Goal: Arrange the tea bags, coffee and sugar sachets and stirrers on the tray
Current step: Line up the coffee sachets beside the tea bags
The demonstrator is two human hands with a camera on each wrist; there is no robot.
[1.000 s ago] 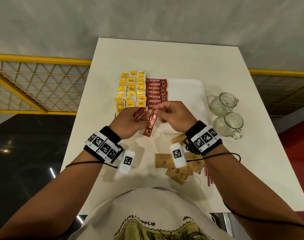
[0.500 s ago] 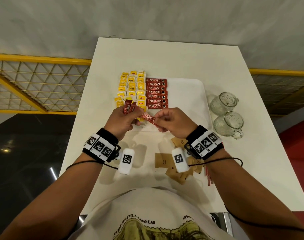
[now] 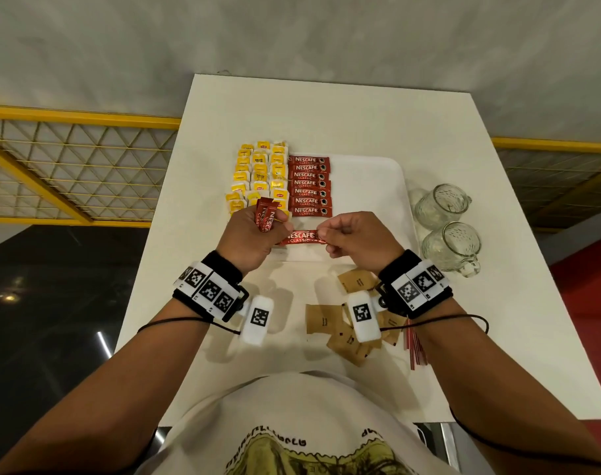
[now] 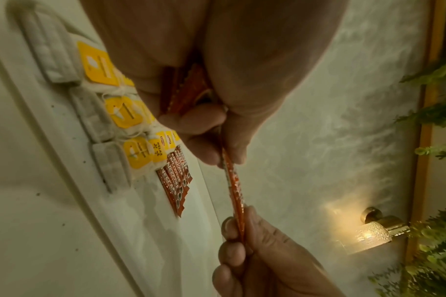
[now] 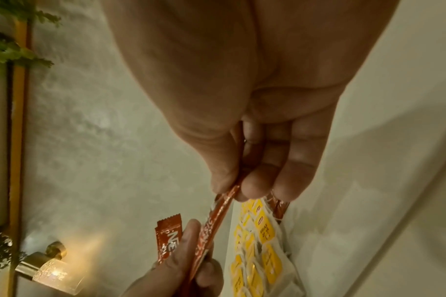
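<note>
Head view: left hand (image 3: 249, 240) and right hand (image 3: 355, 238) each pinch one end of coffee sachet (image 3: 300, 237), stretched level above tray (image 3: 367, 186) near edge; left grip also clamps spare sachets (image 3: 266, 217).

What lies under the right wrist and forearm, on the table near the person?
Brown sugar sachets lie scattered there, with red stirrers beside them on the white table. The right hand is farther forward. The wrist band covers some sachets, so their count stays unknown.
</note>
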